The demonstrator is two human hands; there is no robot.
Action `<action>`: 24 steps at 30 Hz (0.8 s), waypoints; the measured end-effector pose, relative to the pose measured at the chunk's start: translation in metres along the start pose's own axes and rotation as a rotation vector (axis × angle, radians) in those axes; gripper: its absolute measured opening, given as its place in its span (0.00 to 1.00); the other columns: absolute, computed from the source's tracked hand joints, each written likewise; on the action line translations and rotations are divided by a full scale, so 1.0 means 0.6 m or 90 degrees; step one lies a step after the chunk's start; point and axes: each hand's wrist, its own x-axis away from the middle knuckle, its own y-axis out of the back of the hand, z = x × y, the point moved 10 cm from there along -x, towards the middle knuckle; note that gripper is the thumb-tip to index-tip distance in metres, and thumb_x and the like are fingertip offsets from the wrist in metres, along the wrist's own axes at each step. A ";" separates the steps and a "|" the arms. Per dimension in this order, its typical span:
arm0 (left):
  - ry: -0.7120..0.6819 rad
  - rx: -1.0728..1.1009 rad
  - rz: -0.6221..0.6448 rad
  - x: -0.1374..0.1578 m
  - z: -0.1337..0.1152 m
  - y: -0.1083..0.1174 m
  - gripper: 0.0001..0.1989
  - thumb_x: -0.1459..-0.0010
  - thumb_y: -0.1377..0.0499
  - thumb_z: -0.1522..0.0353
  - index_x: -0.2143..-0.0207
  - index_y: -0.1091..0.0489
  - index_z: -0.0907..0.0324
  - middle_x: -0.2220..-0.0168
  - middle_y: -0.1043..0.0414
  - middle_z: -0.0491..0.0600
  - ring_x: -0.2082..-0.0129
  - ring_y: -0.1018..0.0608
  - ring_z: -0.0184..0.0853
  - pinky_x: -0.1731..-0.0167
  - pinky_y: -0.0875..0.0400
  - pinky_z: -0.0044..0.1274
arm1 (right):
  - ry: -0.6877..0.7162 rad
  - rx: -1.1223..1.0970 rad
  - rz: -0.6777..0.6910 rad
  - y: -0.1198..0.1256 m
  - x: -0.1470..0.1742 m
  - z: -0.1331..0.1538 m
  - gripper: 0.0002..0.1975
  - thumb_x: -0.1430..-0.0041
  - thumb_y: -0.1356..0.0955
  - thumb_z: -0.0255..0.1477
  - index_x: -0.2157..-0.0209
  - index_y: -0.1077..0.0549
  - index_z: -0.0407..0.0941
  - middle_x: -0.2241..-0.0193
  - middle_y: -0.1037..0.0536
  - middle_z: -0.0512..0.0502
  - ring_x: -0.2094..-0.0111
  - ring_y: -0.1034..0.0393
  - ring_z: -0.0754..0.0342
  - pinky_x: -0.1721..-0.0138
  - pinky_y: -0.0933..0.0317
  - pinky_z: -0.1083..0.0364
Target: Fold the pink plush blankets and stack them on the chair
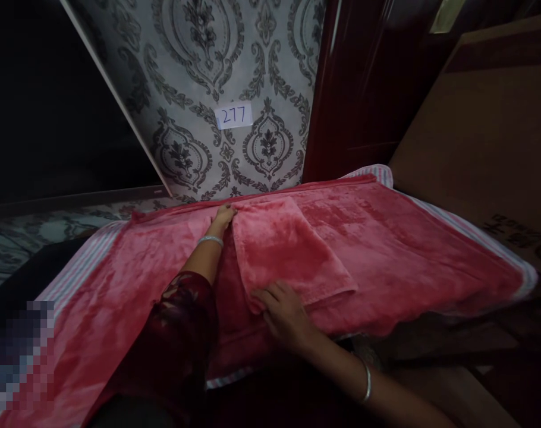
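Observation:
A folded red plush cloth (292, 255) lies on a larger red plush blanket (373, 238) of the same colour. At its far left corner, my left hand (226, 215) has its fingers closed on the edge. My right hand (286, 312) grips the near left corner, fingers bent over the fabric and thumb underneath. Between the two hands, the left edge of the cloth runs fairly straight. Its near right corner lies free on the blanket.
A striped cover (81, 261) shows under the blanket's edges. Behind it are a patterned wall with a paper label (233, 115), a dark red door (364, 77) and a dark screen (60, 107). A large cardboard box (488, 125) stands at the right.

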 end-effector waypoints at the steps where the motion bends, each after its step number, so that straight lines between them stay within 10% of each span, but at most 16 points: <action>1: 0.000 -0.013 -0.004 -0.003 -0.003 0.000 0.11 0.49 0.32 0.70 0.63 0.26 0.64 0.71 0.26 0.45 0.72 0.24 0.31 0.65 0.29 0.24 | 0.006 0.005 -0.006 0.003 -0.004 0.003 0.16 0.40 0.35 0.16 0.53 0.27 0.45 0.60 0.24 0.45 0.59 0.35 0.49 0.57 0.42 0.51; 7: 0.026 -0.099 -0.045 0.003 0.008 0.010 0.11 0.39 0.37 0.63 0.59 0.27 0.63 0.64 0.25 0.48 0.66 0.23 0.32 0.61 0.26 0.30 | 0.022 0.065 0.047 -0.027 -0.008 0.015 0.11 0.39 0.34 0.18 0.59 0.26 0.45 0.66 0.26 0.47 0.62 0.36 0.50 0.62 0.44 0.52; 24: 0.033 -0.170 -0.085 0.034 -0.007 0.038 0.31 0.52 0.34 0.73 0.43 0.32 0.62 0.56 0.21 0.57 0.57 0.20 0.42 0.62 0.26 0.27 | 0.059 0.041 0.028 -0.031 0.002 0.031 0.15 0.35 0.33 0.24 0.47 0.27 0.44 0.57 0.22 0.43 0.58 0.33 0.49 0.56 0.39 0.51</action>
